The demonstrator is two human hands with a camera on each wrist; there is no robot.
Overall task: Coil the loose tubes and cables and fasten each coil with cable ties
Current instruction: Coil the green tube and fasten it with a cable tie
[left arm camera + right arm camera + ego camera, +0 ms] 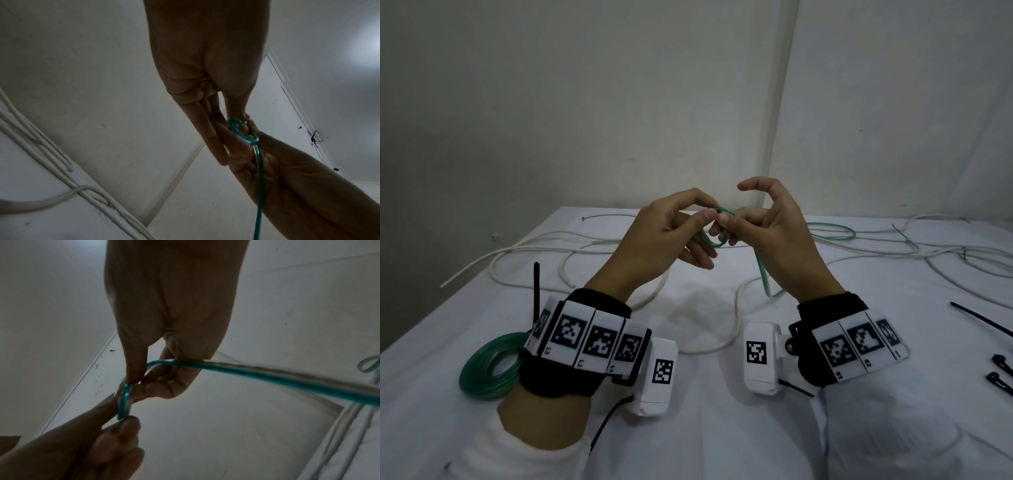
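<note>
Left hand [661, 236] pinches the small starter loop of the green tube [714, 233] held up between both hands above the table [705, 445], right hand [774, 236] curled round it too, loose length trailing down and away rightward, so feed comes from the right.

obstacles: white cables [571, 246] sprawled across the far table [705, 428] from left to right | coiled green tube [489, 368] lay beside the left wrist | black cable ties [993, 368] lay at the right edge | free: bare cloth between the wrists
</note>
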